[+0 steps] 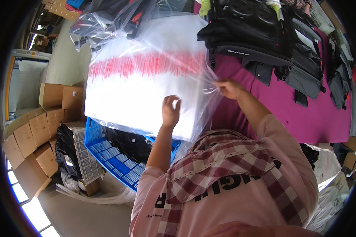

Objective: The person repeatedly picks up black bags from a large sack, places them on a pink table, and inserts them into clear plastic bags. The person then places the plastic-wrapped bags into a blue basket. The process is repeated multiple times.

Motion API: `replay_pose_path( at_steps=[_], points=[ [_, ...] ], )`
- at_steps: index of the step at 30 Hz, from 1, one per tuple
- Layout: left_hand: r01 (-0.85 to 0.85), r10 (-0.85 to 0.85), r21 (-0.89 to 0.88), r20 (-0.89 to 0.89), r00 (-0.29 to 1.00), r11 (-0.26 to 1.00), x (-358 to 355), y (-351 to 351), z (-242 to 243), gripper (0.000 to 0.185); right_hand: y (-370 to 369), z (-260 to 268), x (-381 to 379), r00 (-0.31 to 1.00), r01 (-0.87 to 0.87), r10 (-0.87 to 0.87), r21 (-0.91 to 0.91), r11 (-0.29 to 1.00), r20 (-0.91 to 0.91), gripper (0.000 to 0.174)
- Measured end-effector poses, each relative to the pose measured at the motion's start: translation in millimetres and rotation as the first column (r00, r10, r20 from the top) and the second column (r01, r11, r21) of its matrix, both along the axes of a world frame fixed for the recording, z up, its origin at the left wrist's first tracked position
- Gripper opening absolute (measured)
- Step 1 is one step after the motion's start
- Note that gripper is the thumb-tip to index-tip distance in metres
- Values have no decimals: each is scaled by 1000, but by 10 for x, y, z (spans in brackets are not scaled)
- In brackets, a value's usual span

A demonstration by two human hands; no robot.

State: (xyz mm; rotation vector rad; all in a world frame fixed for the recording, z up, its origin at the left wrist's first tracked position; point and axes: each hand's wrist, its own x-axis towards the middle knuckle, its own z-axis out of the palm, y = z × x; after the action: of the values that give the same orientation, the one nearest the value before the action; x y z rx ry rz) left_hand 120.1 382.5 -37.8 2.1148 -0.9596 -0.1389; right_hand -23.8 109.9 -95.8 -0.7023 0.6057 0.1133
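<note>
A thick stack of clear plastic bags [130,97], marked with a band of red printing, lies before me, its near edge over a blue plastic crate [118,167]. My right hand [230,88] pinches the crinkled right edge of a clear plastic bag [206,86], lifting it slightly off the pile. Above the stack's near part is my left hand [170,111], thumb and fingers curved apart with nothing visible between them. Black items sit inside the crate under the overhanging bags.
Black fabric goods with frames [249,38] cover the far part of a magenta cloth-covered table [273,118]. Gloved hands [205,9] of another person show at the top. A plastic-wrapped black item [115,17] lies beyond the stack. Cardboard boxes [29,133] stand at left.
</note>
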Motion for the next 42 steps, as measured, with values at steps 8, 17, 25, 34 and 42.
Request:
replay_pose_path(
  at_steps=[8, 17, 25, 34, 42],
  points=[
    [190, -139, 70, -447, 883, 979, -630, -391, 242, 44, 690, 457, -763, 944, -328, 307, -245, 912, -122, 17],
    [221, -87, 211, -508, 857, 952, -877, -717, 310, 29, 490, 109, -410, 916, -256, 387, -587, 768, 107, 27],
    [-559, 540, 495, 198, 818, 665, -220, 639, -218, 25, 392, 182, -394, 930, -130, 281, -506, 853, 236, 36],
    [-392, 426, 348, -24, 904, 852, -104, -114, -564, 77, 1171, 769, -421, 771, -108, 603, -893, 437, 202, 27],
    [-842, 608, -244, -599, 521, 481, 555, 1682, -138, 27, -552, 168, -1418, 888, -262, -444, -925, -274, -119, 25]
  ],
)
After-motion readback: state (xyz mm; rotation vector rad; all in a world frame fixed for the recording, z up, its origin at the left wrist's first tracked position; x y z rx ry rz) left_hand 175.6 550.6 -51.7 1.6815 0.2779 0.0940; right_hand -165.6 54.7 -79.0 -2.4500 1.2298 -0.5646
